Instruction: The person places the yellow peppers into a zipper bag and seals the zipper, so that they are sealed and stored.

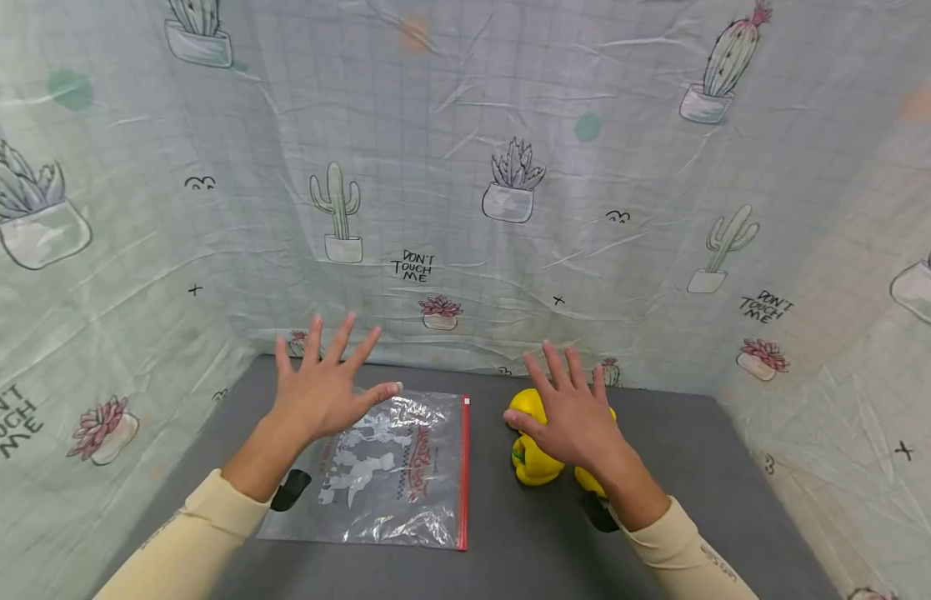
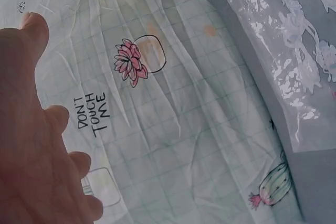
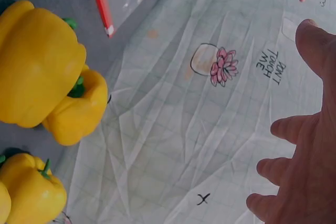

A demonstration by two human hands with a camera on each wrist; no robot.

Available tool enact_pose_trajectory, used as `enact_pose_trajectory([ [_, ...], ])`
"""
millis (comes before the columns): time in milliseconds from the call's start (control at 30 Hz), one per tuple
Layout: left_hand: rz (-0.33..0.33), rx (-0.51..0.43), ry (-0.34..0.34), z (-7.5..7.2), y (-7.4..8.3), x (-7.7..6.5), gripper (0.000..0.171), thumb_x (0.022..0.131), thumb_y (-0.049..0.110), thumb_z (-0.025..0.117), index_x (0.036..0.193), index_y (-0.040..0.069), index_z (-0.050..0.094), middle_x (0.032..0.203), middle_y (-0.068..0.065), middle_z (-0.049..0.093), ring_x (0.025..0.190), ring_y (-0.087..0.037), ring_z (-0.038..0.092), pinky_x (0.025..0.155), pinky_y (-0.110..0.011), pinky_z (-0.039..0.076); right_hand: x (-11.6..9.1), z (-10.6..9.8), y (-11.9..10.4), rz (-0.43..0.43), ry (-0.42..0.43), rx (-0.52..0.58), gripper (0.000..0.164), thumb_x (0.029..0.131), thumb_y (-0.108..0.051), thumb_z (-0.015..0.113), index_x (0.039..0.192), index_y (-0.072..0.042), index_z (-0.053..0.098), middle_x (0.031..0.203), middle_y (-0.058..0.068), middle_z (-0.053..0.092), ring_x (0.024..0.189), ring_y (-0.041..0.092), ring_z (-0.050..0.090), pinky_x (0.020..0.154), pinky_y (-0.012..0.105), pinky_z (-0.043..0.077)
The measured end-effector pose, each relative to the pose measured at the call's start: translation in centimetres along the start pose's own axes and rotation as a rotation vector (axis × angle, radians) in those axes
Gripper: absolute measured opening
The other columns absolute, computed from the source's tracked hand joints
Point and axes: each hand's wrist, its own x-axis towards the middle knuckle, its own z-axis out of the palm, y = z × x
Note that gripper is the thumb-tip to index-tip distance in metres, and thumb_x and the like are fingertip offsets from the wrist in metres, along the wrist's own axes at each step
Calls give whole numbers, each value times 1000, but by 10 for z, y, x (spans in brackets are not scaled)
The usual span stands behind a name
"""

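My left hand (image 1: 318,400) is held up with fingers spread, over the left edge of a clear zip bag (image 1: 435,517). The bag lies flat on the grey table, with a red zip strip along its right side and white and red printing. My right hand (image 1: 581,421), fingers also spread, hovers above several yellow bell peppers (image 1: 536,465) and partly hides them in the head view. In the right wrist view the peppers (image 3: 39,66) sit in a cluster with green stems, apart from the hand. Neither hand holds anything.
A dark grey table (image 1: 503,567) carries the bag and peppers. Pale fabric (image 1: 450,167) printed with cacti surrounds it at the back and both sides, meeting the table's far edge. Black straps (image 1: 291,490) sit at the wrists.
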Motion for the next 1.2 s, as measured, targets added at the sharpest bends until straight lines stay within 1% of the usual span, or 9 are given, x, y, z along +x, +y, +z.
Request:
enact_pose_trajectory([
  [67, -5, 3, 2, 1, 0, -2, 98, 89, 91, 33, 168, 39, 9, 178, -6, -4, 161, -48, -11, 116, -83, -12, 0, 2, -2, -7, -4, 1, 89, 98, -63, 58, 168, -20, 23, 178, 12, 7, 163, 45, 1, 124, 77, 3],
  [167, -9, -2, 4, 4, 0, -5, 99, 88, 92, 33, 168, 38, 11, 178, -6, -3, 161, -48, -12, 116, -84, -12, 1, 4, -6, -17, -8, 8, 90, 98, -63, 58, 168, -21, 22, 178, 11, 6, 163, 43, -1, 124, 76, 3],
  [367, -2, -5, 11, 8, 0, -8, 97, 89, 91, 34, 168, 40, 8, 178, -5, -4, 161, -48, -14, 115, -83, -14, 3, 9, -11, -33, 7, 15, 89, 97, -63, 59, 168, -22, 23, 178, 11, 6, 164, 42, 0, 125, 76, 4],
  [633, 4, -26, 34, 19, 3, -13, 97, 88, 91, 36, 168, 40, 12, 179, -6, 1, 161, -50, -8, 116, -83, -10, -1, 12, -15, -52, 2, 36, 89, 98, -62, 59, 168, -21, 23, 178, 11, 5, 164, 42, -1, 125, 75, 4],
  [767, 2, -31, 28, 20, 4, -14, 97, 89, 90, 38, 168, 40, 13, 179, -6, 1, 162, -49, -9, 117, -82, -11, -2, 14, -17, -59, 4, 31, 89, 98, -63, 58, 168, -21, 23, 178, 12, 6, 164, 42, 0, 126, 74, 5],
  [933, 12, -45, 17, 23, 7, -15, 96, 89, 89, 37, 168, 40, 12, 179, -5, -1, 161, -50, -9, 118, -81, -11, -4, 17, -17, -65, 8, 17, 90, 97, -64, 58, 167, -20, 24, 177, 13, 6, 164, 42, 2, 126, 73, 8],
  [1100, 20, -44, 43, 27, 9, -18, 94, 91, 85, 43, 168, 37, 16, 178, -7, 4, 161, -50, -4, 121, -79, -8, -6, 22, -19, -72, 5, 30, 91, 97, -64, 58, 167, -17, 24, 177, 14, 8, 164, 42, 4, 127, 72, 9],
  [1200, 26, -55, 41, 31, 11, -20, 93, 92, 82, 46, 168, 37, 17, 178, -7, 4, 162, -50, -4, 123, -77, -7, -8, 24, -18, -69, 3, 32, 92, 97, -64, 59, 167, -16, 25, 177, 14, 9, 164, 42, 5, 127, 72, 9],
])
